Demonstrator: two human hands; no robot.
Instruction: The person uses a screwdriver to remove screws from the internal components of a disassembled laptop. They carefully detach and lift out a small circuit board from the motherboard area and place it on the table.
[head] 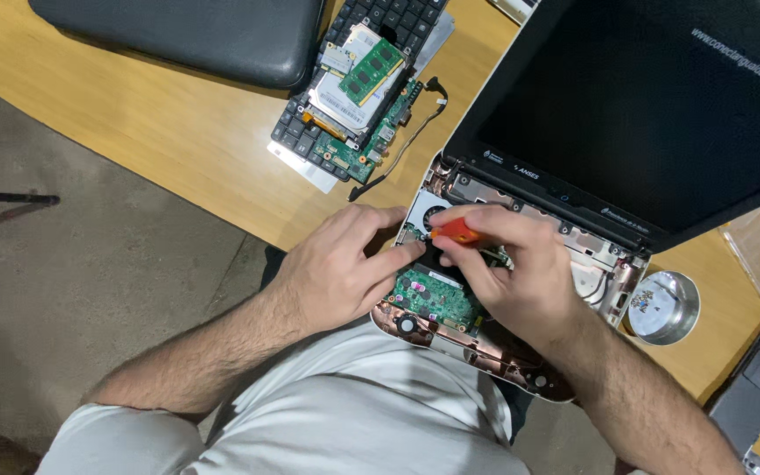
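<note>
Screwdriver (456,232) with an orange handle is pinched in right hand (512,277) fingers, tip down into the open laptop (485,339). Left hand (340,268) fingers press beside it to steady.

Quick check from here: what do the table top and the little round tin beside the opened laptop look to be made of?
Table top: looks like wood or wood-look laminate, light tan with faint grain and a smooth satin face; which one is unclear. Round tin: apparently bare metal, silvery and shiny, with bright reflections on its wall. It sits right of the opened laptop.
</note>
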